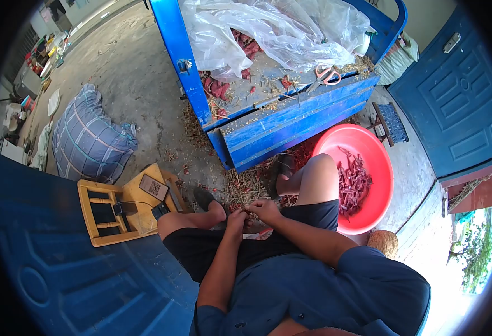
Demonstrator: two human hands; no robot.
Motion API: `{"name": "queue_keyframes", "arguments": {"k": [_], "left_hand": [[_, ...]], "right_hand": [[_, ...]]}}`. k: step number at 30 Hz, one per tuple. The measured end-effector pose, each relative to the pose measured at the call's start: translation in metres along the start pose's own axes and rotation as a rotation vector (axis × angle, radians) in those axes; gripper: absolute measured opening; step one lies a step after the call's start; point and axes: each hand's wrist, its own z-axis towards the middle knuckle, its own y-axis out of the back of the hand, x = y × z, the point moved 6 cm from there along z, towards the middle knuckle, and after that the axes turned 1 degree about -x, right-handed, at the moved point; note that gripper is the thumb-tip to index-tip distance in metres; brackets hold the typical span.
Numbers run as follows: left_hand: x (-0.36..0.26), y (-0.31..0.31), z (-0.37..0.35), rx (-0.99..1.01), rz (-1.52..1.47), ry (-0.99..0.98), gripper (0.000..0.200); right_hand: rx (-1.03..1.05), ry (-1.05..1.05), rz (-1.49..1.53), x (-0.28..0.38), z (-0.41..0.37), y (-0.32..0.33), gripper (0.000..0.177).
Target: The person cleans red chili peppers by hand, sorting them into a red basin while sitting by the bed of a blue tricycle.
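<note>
I sit on gray concrete ground. My left hand (236, 218) and right hand (265, 210) touch between my knees, fingers curled close. I cannot tell if they hold anything. Red peppers (355, 182) lie in the red tub (369, 143) by my right knee. A blue cart (290, 120) stands ahead, with a wooden stool (139, 215) on my left.

A blue cart (290, 120) is standing in front of me, with a clear plastic sheet (290, 33) lying crumpled over its bed and 1 pair of orange-handled scissors (325, 75) resting near its edge. On my right a red basin (383, 162) is sitting on the ground, holding dried red chillies (353, 182). On my left a low wooden stool (97, 224) is carrying a phone (154, 187), and a checked sack (89, 137) is slumping beyond it. A blue door (458, 95) is standing shut at the far right.
</note>
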Motion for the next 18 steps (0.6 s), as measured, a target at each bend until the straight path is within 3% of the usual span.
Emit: {"name": "queue_keyframes", "arguments": {"k": [1,3,7,9,11,13,14,16,18], "left_hand": [[0.004,0.002,0.003,0.001,0.008,0.001,0.018],[0.005,0.002,0.001,0.049,-0.055,0.012,0.017],[-0.001,-0.004,-0.004,0.039,-0.085,0.0,0.018],[-0.008,-0.013,-0.013,0.055,-0.051,0.003,0.018],[0.005,-0.013,-0.013,0.065,-0.054,0.033,0.019],[0.012,-0.01,-0.01,0.077,-0.054,0.042,0.02],[0.012,-0.013,-0.013,0.12,-0.034,0.069,0.019],[0.01,-0.014,-0.018,0.119,0.009,0.109,0.019],[0.012,-0.01,-0.017,0.118,-0.018,0.088,0.019]], "right_hand": [[-0.004,0.0,0.007,-0.002,0.001,0.0,0.024],[-0.129,0.345,-0.2,0.022,-0.006,0.003,0.027],[-0.174,0.359,-0.157,0.031,-0.007,0.009,0.026],[-0.075,0.031,-0.017,0.01,0.001,0.008,0.026],[-0.083,0.045,-0.003,0.005,0.0,0.011,0.022],[-0.15,0.086,-0.292,0.011,-0.001,0.02,0.018],[-0.152,0.099,-0.282,0.012,-0.001,0.022,0.018],[-0.052,0.058,-0.384,0.009,-0.002,0.021,0.019],[-0.056,0.178,-0.273,0.011,-0.006,0.016,0.024]]}}
